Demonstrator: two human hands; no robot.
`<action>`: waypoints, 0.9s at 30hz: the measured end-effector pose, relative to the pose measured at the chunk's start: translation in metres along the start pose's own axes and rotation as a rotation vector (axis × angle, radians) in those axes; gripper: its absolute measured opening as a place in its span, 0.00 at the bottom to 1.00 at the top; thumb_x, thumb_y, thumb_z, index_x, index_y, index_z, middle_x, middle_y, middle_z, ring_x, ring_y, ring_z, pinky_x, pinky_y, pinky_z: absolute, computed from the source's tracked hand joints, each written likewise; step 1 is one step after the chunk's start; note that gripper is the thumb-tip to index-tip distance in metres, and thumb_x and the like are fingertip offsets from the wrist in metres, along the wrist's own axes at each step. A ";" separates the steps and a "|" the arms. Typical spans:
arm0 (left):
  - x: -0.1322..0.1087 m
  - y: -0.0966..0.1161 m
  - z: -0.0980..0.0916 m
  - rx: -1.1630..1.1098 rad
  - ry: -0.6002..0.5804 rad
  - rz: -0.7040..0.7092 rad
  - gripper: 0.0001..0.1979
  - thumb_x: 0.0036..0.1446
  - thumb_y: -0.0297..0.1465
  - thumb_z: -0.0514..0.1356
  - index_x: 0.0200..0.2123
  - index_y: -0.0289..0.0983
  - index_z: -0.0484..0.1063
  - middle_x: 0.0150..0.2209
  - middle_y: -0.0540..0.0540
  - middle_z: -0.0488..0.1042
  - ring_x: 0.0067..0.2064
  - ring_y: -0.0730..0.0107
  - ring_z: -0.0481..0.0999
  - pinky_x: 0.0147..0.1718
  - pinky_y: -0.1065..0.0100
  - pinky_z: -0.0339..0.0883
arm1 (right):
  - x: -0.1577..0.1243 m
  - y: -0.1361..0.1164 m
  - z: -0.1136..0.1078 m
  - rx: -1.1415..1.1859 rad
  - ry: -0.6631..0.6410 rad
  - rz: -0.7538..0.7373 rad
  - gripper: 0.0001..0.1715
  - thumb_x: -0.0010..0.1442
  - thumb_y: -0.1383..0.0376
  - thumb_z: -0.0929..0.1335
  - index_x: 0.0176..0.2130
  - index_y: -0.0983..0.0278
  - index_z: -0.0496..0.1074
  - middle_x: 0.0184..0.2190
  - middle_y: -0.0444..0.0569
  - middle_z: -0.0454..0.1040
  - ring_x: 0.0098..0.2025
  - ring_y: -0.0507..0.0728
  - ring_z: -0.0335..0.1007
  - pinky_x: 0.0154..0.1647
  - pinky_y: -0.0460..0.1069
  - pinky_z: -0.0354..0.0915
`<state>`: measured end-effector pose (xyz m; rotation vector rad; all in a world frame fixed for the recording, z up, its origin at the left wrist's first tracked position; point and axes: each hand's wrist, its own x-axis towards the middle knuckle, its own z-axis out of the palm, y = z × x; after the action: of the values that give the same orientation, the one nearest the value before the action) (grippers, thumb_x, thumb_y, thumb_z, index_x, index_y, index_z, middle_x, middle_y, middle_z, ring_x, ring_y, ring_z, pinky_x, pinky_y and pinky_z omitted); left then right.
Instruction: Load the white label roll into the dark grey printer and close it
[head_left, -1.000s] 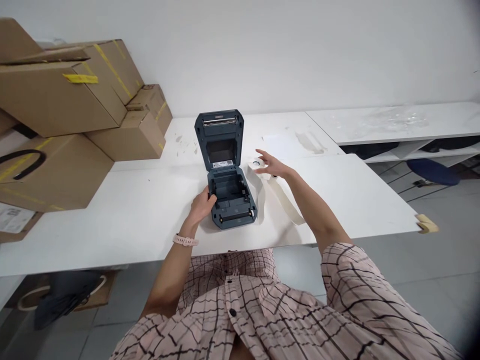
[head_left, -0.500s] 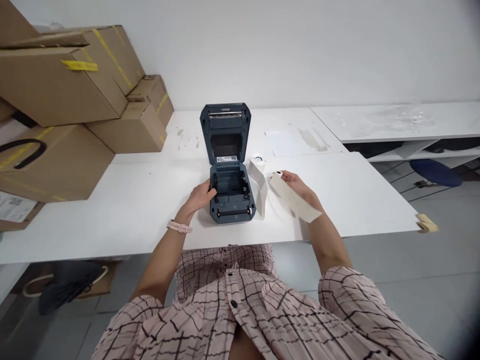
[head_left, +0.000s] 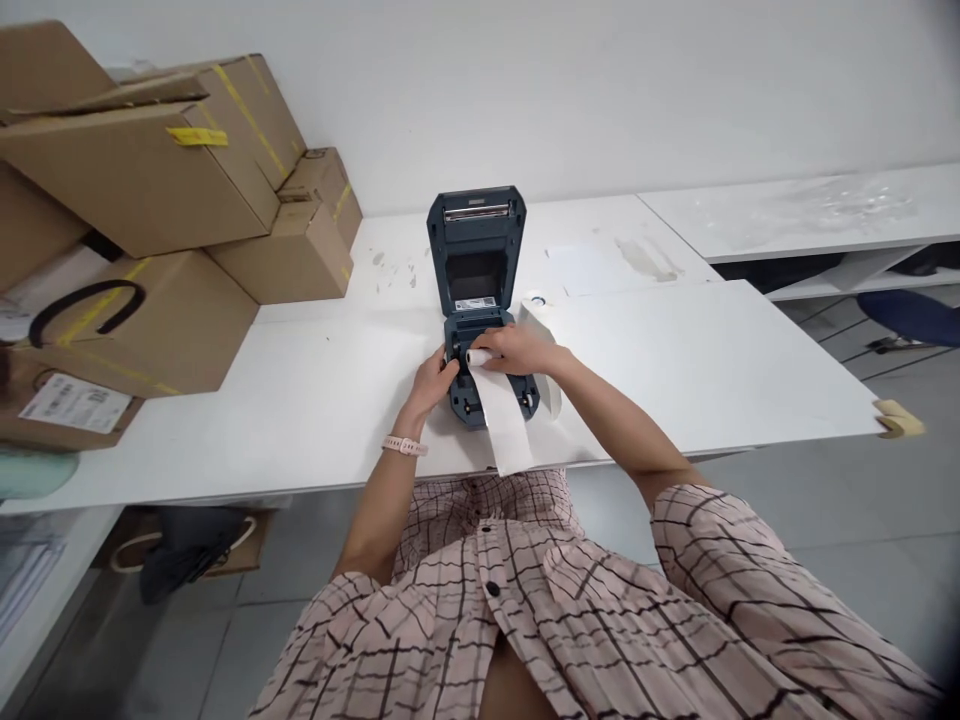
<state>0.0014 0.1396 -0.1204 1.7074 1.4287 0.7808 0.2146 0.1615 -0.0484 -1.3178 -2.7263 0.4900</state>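
Observation:
A dark blue label printer stands on the white table with its lid tilted up. My left hand grips the printer's left side, thumb over the rim. Inside the printer's bay, my right hand is closed around a small white label roll. From that roll a loose paper strip hangs over the printer's front, down to the table edge. Behind my right hand, another white roll with a blue core lies to the right of the printer, its strip trailing forward.
Cardboard boxes with yellow tape are piled on the left of the table. A white sheet lies toward the back. The right front corner carries a tan pad. A blue stool stands beyond it on the right.
My right hand has carried the label roll from the table right of the printer leftward into its open bay. My left hand keeps hold of the printer. The view has shifted slightly.

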 end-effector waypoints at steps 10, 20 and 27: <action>-0.002 -0.006 0.014 -0.121 0.148 -0.071 0.26 0.61 0.37 0.57 0.61 0.38 0.74 0.42 0.43 0.79 0.41 0.63 0.76 0.43 0.63 0.71 | -0.046 -0.020 0.043 0.123 0.274 -0.105 0.24 0.69 0.72 0.61 0.57 0.64 0.78 0.56 0.60 0.79 0.58 0.68 0.74 0.57 0.66 0.73; -0.007 -0.005 0.016 -0.404 0.062 0.001 0.29 0.62 0.38 0.58 0.66 0.38 0.69 0.63 0.39 0.76 0.56 0.55 0.78 0.53 0.59 0.73 | -0.115 -0.040 0.076 0.169 0.252 -0.167 0.37 0.67 0.63 0.70 0.71 0.56 0.62 0.76 0.55 0.55 0.77 0.68 0.51 0.75 0.73 0.53; -0.006 -0.002 0.015 -0.395 0.055 -0.021 0.30 0.61 0.37 0.58 0.65 0.36 0.69 0.63 0.38 0.76 0.59 0.55 0.77 0.55 0.58 0.73 | -0.098 -0.046 0.096 0.261 0.500 -0.070 0.20 0.72 0.65 0.63 0.55 0.53 0.79 0.60 0.50 0.79 0.68 0.65 0.70 0.69 0.70 0.64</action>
<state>0.0116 0.1312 -0.1293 1.3744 1.2277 1.0286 0.2223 0.0352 -0.1180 -1.0954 -2.2072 0.4230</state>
